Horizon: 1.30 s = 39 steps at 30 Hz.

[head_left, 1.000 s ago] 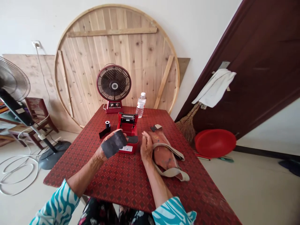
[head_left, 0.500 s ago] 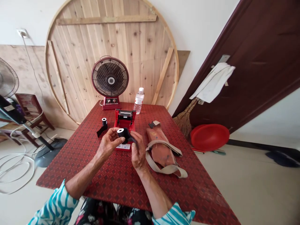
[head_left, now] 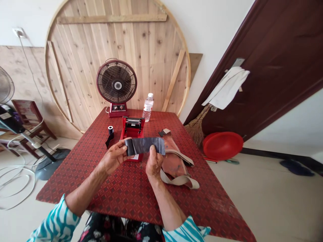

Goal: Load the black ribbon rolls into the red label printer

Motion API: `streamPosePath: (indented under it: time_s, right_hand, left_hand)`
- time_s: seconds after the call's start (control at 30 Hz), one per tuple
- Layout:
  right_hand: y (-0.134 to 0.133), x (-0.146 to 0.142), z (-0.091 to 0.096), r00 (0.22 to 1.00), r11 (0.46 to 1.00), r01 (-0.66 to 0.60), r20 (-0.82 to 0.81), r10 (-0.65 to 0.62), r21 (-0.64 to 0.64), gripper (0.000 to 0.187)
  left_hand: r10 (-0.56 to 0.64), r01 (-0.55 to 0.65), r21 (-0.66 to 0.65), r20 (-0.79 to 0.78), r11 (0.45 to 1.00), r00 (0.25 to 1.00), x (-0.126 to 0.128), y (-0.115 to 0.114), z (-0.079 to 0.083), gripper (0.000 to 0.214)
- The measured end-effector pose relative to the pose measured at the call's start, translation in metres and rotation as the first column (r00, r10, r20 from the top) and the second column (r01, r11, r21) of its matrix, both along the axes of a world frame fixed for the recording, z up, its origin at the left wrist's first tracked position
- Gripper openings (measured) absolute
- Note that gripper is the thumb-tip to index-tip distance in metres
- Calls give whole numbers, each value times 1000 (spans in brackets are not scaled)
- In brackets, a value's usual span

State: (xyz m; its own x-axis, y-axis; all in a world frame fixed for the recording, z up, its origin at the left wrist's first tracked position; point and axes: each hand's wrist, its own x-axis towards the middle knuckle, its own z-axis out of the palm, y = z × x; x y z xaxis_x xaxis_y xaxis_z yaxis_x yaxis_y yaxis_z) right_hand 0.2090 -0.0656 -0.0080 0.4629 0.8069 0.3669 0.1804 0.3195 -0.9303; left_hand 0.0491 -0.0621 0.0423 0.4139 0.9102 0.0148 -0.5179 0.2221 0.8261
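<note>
Both my hands hold a black ribbon roll with a strip [head_left: 145, 146] pulled out flat between them, above the red-clothed table [head_left: 121, 191]. My left hand [head_left: 114, 157] grips the roll end. My right hand [head_left: 154, 162] pinches the strip's lower edge near its free end. Just behind the strip sits a small red printer [head_left: 132, 129] with its lid open. A second black roll [head_left: 110, 131] with a loose tail stands left of the printer.
A reddish pouch with a beige strap [head_left: 175, 164] lies right of my hands. A red desk fan [head_left: 116, 85] and a water bottle [head_left: 147, 107] stand at the table's far edge. A standing fan base and cables [head_left: 47, 163] lie on the floor left; a red basin [head_left: 222, 145] right.
My left hand first held the dark strip alone. Then both hands met on the roll, and now the strip is drawn out to the right between them.
</note>
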Motion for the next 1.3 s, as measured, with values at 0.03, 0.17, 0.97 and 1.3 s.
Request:
streamPosePath:
  time_s: [0.03, 0.17, 0.97, 1.3]
  right_hand:
    - [-1, 0, 1, 1000, 1000, 17, -7, -17, -9, 48]
    - [-3, -1, 3, 999, 998, 42, -16, -43, -42, 52]
    - [-9, 12, 14, 919, 852, -170, 392, -44, 495, 40]
    - [14, 22, -2, 856, 887, -51, 478, -198, 458, 29]
  left_hand:
    - [-11, 11, -15, 16, 1000, 1000, -1, 1, 0, 40]
    - [-46, 48, -40, 52, 998, 998, -2, 1, -3, 33]
    - [185, 346, 429, -810, 834, 557, -14, 81, 49, 36]
    - [424, 608, 453, -883, 651, 204, 7, 120, 24, 31]
